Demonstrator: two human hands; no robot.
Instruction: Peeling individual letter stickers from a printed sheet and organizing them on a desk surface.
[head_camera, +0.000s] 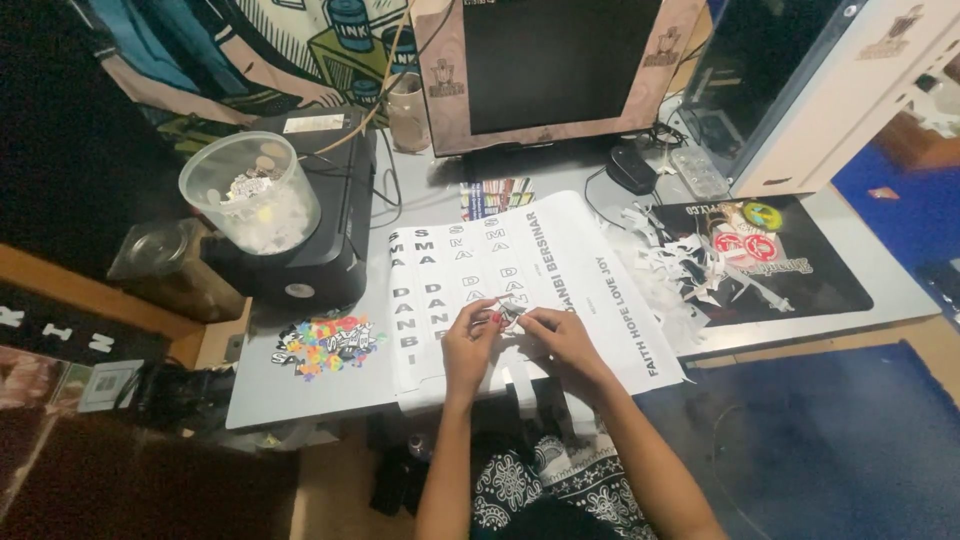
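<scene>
Looking down from the head view: both hands met over the white lettered sheet (520, 270) on the grey table (330, 395). Left hand (470, 345) and right hand (560, 335) pinched 1 small cutout piece (510, 313) between their fingertips, nearly touching. Paper scraps (690, 265) lay right of the sheet; a plastic cup (250, 205) sat on a black printer (320, 240) at left.

I note clear plastic cup (251, 203) of white scraps, standing on black printer (320, 240) at bench (300, 395) left. Colourful sticker cluster (326, 345) lies flat just in front of printer. Monitor (550, 65) with pale frame at back centre; black mouse (631, 168) just right of its base. Heap of white paper offcuts (680, 265) spills onto black mat (800, 265) at right. Glass jar (160, 250) beside printer, off bench edge.
</scene>
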